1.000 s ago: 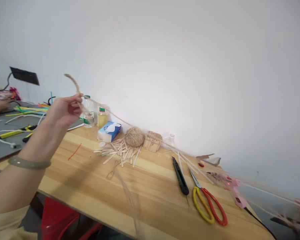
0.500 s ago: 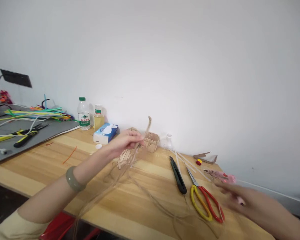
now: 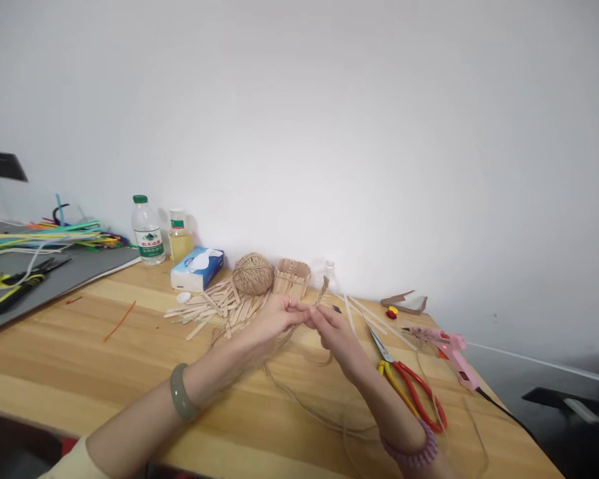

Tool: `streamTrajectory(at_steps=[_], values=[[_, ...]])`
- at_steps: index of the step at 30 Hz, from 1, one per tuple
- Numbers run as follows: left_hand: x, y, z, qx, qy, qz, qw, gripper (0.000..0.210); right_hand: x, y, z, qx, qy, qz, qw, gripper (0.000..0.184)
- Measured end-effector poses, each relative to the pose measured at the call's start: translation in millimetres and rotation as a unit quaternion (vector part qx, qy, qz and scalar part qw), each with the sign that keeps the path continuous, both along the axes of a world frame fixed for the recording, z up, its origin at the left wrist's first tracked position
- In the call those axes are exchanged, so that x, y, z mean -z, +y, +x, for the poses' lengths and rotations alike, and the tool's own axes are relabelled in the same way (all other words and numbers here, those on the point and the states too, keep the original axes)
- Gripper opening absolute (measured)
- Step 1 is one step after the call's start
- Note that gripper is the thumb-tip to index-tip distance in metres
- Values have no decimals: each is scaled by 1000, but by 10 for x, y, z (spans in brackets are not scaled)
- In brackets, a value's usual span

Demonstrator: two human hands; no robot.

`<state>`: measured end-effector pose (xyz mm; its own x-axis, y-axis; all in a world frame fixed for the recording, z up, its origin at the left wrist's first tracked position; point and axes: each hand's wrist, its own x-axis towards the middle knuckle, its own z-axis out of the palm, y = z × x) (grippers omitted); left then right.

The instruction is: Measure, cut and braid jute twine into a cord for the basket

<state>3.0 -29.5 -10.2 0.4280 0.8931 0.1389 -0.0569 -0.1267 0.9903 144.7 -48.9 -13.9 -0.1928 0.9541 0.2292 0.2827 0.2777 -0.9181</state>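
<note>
My left hand (image 3: 282, 316) and my right hand (image 3: 333, 329) meet over the middle of the table, both closed on a braided piece of jute twine (image 3: 323, 290). Its short plaited end sticks up above my fingertips. Loose strands of the twine trail below the hands and across the tabletop toward the front. Behind my left hand lie a ball of twine (image 3: 253, 273) and a scatter of wooden craft sticks (image 3: 214, 303). Just beyond the fingers stands a small basket made of craft sticks (image 3: 292, 278).
To the right lie scissors (image 3: 412, 386) with red and yellow handles and a pink glue gun (image 3: 444, 342), its cord running off the edge. At left stand a water bottle (image 3: 148, 233), a smaller bottle (image 3: 180, 239), a tissue pack (image 3: 198, 269) and pliers (image 3: 20, 293) on a grey mat.
My right hand has come from beside the glue gun to the braid and now grips it alongside my left hand. The view has turned slightly right.
</note>
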Motion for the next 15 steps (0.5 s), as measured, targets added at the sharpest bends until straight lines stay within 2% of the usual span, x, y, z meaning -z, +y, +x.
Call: streamTrajectory(at_steps=[6,10,12,15], values=[[68,-29,37,11,5,-23,1000,22,61,37,133,51,9,31,998,39],[95,-62,35,-5,-51,-41,998,19,47,5,169,80,56,14,995,42],[107,-69,29,10,-91,-57,994,19,31,-3,176,70,60,11,996,40],[123,-61,14,44,-158,-126,978,23,4,-8,179,56,55,16,997,35]])
